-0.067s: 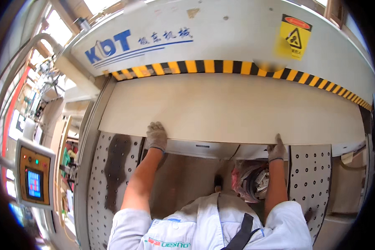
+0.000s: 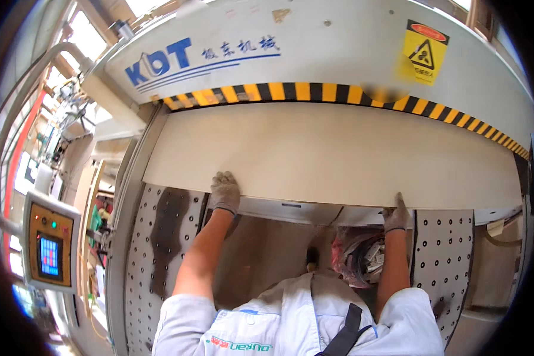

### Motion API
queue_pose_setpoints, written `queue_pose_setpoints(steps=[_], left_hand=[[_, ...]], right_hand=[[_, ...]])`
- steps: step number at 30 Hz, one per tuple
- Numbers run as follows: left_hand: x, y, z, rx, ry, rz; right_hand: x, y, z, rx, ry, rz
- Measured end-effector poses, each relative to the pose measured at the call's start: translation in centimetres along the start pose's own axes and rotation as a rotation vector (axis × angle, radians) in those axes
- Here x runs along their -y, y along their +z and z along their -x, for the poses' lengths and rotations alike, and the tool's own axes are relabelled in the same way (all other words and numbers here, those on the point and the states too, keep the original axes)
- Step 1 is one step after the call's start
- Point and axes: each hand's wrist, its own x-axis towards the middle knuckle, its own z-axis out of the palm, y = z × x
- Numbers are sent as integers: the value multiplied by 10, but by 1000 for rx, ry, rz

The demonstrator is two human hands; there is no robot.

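A long, pale beige board (image 2: 320,154) lies flat across the machine, its far edge reaching the striped strip. At the board's near edge, left of centre, my left hand (image 2: 225,193) in a grey glove grips it. Its fingers lie close together on the top face, and I cannot see the thumb. Farther right, my right hand (image 2: 396,216), gloved too, is closed on the same edge. One digit stretches over the top face while the others curl at the edge, partly hidden.
A white machine beam (image 2: 338,47) with a yellow-and-black strip (image 2: 273,92) spans the far side. Perforated support tables (image 2: 442,255) flank my arms. A control panel (image 2: 50,243) with a lit screen stands left. On the floor below sits a lined bin (image 2: 353,261) with scraps.
The whole view has shifted very slightly. Both hands keep their hold on the board's near edge, with no clear movement of the board against the machine.
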Motion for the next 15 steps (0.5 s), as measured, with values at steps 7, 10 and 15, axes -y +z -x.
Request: queue_pose_setpoints(steps=[7, 10, 15], left_hand=[[23, 17, 66, -62, 25, -33], [24, 23, 69, -80, 3, -20], [25, 9, 70, -4, -30, 145]], right_hand=[[-7, -25, 74, -50, -47, 93], [-14, -43, 65, 20, -19, 145], [-18, -53, 49, 55, 23, 250]])
